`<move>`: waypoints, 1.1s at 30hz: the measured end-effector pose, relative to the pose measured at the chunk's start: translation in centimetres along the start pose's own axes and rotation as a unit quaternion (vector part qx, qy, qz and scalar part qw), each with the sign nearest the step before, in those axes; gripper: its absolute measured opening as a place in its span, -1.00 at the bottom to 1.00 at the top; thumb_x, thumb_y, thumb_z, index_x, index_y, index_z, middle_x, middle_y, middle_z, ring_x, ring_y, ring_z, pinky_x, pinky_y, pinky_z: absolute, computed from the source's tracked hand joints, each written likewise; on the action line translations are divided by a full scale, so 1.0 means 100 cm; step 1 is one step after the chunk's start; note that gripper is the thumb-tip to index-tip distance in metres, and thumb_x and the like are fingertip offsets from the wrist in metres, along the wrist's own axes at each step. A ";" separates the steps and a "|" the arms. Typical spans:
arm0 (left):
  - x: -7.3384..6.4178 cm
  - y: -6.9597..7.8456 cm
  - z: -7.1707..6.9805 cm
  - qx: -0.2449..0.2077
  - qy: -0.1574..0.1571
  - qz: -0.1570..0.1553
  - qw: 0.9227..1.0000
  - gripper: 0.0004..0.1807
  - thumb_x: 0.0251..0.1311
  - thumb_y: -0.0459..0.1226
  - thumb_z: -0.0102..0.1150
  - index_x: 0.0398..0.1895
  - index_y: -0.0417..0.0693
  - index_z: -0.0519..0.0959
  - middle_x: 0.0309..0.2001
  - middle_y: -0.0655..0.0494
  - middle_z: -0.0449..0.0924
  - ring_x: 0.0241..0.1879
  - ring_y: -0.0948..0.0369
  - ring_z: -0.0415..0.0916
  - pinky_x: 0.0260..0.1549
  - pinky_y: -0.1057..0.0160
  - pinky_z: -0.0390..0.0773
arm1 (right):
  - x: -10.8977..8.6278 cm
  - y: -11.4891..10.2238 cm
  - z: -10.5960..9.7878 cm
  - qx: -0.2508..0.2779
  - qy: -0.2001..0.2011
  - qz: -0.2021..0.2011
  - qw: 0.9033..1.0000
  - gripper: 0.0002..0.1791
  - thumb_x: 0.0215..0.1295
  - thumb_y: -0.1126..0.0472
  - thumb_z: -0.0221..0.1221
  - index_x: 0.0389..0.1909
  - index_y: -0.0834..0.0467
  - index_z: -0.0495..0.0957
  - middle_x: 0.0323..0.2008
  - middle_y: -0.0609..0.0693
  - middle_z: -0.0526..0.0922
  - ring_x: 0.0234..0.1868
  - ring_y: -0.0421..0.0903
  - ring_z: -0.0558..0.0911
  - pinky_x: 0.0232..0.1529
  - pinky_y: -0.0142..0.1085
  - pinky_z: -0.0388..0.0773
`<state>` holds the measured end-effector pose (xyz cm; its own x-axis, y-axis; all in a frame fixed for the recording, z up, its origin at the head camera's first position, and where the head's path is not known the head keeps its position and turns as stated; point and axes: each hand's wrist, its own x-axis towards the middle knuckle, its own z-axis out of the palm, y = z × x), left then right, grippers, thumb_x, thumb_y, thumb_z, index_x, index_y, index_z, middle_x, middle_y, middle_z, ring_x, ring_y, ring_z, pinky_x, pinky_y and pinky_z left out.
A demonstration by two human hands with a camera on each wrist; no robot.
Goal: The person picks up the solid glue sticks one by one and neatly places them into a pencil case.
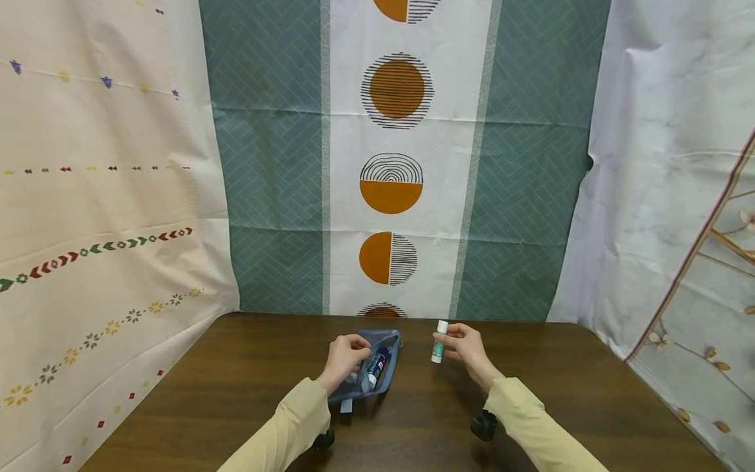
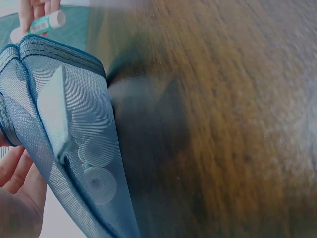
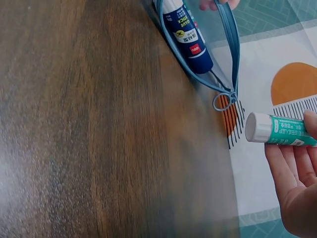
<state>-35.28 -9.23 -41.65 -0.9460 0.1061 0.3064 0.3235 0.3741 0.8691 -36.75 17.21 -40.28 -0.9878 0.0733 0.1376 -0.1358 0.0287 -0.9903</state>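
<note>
My right hand (image 1: 466, 345) pinches a green glue stick (image 1: 438, 342) with white ends, upright above the table, to the right of a blue mesh zip pouch (image 1: 386, 382). In the right wrist view the green stick (image 3: 287, 131) lies between thumb and fingers. My left hand (image 1: 345, 358) grips the pouch's left edge, and its mouth stands open. Inside lies a dark blue glue stick (image 3: 188, 37), its label readable in the right wrist view. Through the mesh (image 2: 94, 119) in the left wrist view, several round white ends show faintly.
The brown wooden table (image 1: 265, 347) extends around both hands. Behind it hangs a green and white curtain (image 1: 271, 196) with orange circles. Patterned cloth (image 1: 106, 216) hangs on the left, pale cloth (image 1: 660, 216) on the right. A pull ring (image 3: 221, 102) hangs at the pouch's end.
</note>
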 end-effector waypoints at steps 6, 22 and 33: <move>0.001 0.001 0.000 -0.002 -0.001 -0.001 1.000 -0.88 0.02 -0.42 0.14 -0.36 -0.32 0.58 -0.52 0.08 0.53 -0.54 0.19 0.48 -0.65 0.24 0.53 | -0.001 -0.001 0.004 -0.001 -0.005 -0.005 1.000 -0.64 0.04 0.32 0.28 -0.19 0.41 0.41 -0.37 0.09 0.52 -0.38 -0.07 0.58 -0.29 -0.10 0.53; -0.001 0.000 -0.002 -0.002 0.004 0.006 1.000 -0.88 0.00 -0.42 0.14 -0.37 -0.31 0.58 -0.52 0.08 0.53 -0.55 0.19 0.48 -0.67 0.24 0.53 | -0.004 -0.005 0.017 -0.003 -0.009 -0.003 1.000 -0.62 0.04 0.32 0.28 -0.19 0.43 0.40 -0.36 0.10 0.51 -0.38 -0.05 0.57 -0.28 -0.04 0.52; 0.000 -0.001 -0.002 -0.003 0.005 0.005 1.000 -0.87 0.00 -0.42 0.14 -0.37 -0.31 0.58 -0.52 0.08 0.53 -0.55 0.19 0.49 -0.66 0.23 0.53 | -0.004 -0.005 0.022 0.002 -0.012 -0.010 1.000 -0.66 0.02 0.34 0.29 -0.23 0.42 0.43 -0.37 0.11 0.53 -0.39 -0.05 0.57 -0.21 0.02 0.47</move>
<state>-35.28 -9.48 -41.63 -0.9427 0.1004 0.3182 0.3323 0.3674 0.8687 -36.44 14.96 -39.88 -0.9863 0.0490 0.1577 -0.1566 0.0259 -0.9873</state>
